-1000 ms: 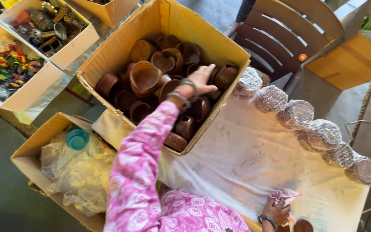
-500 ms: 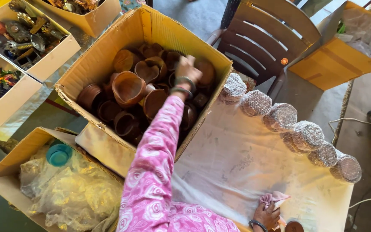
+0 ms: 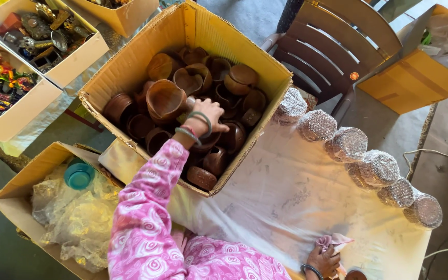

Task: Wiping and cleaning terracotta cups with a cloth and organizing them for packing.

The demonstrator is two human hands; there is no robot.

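At the far left, off the tabletop, stand two trinket boxes (image 3: 19, 116). Below them is a low box (image 3: 19, 179) of crumpled plastic (image 3: 63, 218) with a teal lid (image 3: 79, 176).

The big box (image 3: 125, 67) sits on the tabletop's left end and overhangs that edge, and it is heaped with brown clay cups (image 3: 166, 98). The left hand (image 3: 209, 111) is down inside it near the middle of the heap. Its fingers are curled over the cups, and the step looks like picking one out. Whether it already grips a cup I cannot tell, because the fingertips are hidden.

Getting a cup out would call for a straight lift. The cups lie nested and tilted against each other, so a sideways pull could drag the neighbours. The box walls stand high on every side, and the wall toward the tabletop's middle is the one to clear.

The white tabletop (image 3: 296, 207) is bare between the box and its near edge, so there is open room to set things down. Foil bundles (image 3: 347, 144) line the far edge touching one another, which leaves little room there. A chair (image 3: 333, 46) and a yellow box (image 3: 416, 78) stand beyond them.

At the near edge, the right hand (image 3: 323, 260) is closed on a pink cloth (image 3: 334, 241).
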